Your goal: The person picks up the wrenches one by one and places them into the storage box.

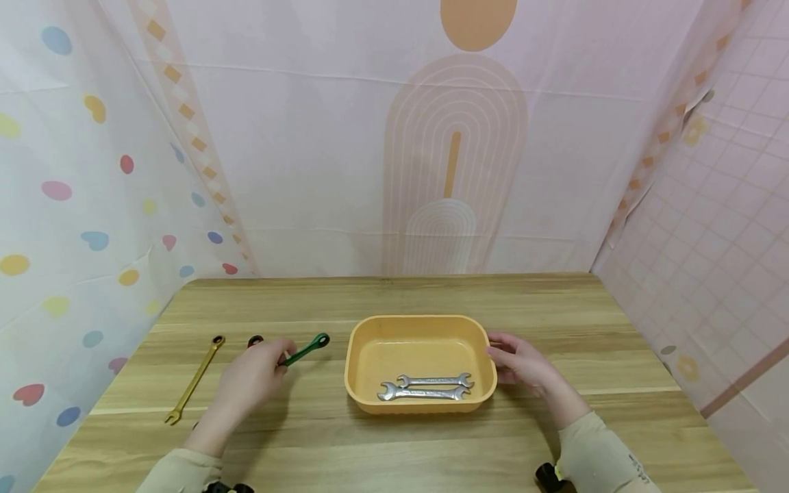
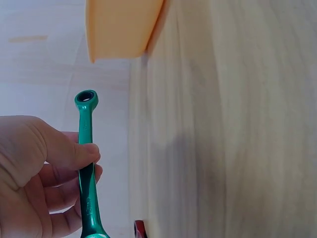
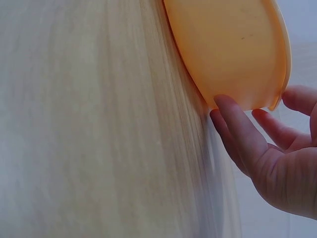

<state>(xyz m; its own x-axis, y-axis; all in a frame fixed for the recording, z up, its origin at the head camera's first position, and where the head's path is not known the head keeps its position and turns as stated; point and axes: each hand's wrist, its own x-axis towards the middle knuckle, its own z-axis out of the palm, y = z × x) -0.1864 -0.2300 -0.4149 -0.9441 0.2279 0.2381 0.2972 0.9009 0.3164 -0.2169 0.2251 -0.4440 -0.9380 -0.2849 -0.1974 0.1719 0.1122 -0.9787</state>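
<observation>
My left hand (image 1: 253,373) pinches a green combination wrench (image 1: 308,348) between thumb and fingers, raised above the table. In the left wrist view, the wrench's ring end points toward the yellow plastic bin (image 1: 419,327). Two silver open-end wrenches (image 1: 425,394) lie side by side in that bin, near its front wall. At the bin's right end, my right hand (image 1: 524,363) touches the outer wall with extended fingers, thumb near the rim. A red wrench (image 2: 140,229) lies mostly hidden by my left hand in the head view.
A gold combination wrench (image 1: 196,380) lies on the wooden table (image 1: 407,452), left of my left hand. Patterned cloth (image 1: 308,171) hangs behind the table and along both sides.
</observation>
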